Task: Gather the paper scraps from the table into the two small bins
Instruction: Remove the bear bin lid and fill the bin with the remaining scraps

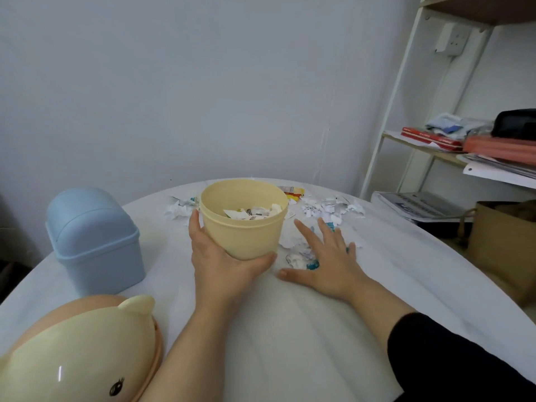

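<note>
Left hand [220,256]: my bare forearm reaches forward from the lower middle; the hand cups the near left side of the yellow bin [243,224], fingers curled round its wall and base, gripping it
Right hand [327,256]: palm down on the table [290,343], fingers straight and spread, nothing gripped; they press on a few scraps, and the thumb stretches left toward the bin's base; a black sleeve covers the forearm
Yellow bin: round, lidless, upright, at the table's middle, with torn paper inside
Paper scraps [327,208]: white and printed bits strewn on the far side of the table, left and right of the yellow bin, some under my right fingers
Blue bin [92,242]: domed lid on, standing at the left, apart from both hands
Duck-shaped lid [78,349]: pale yellow, lying at the near left corner
</note>
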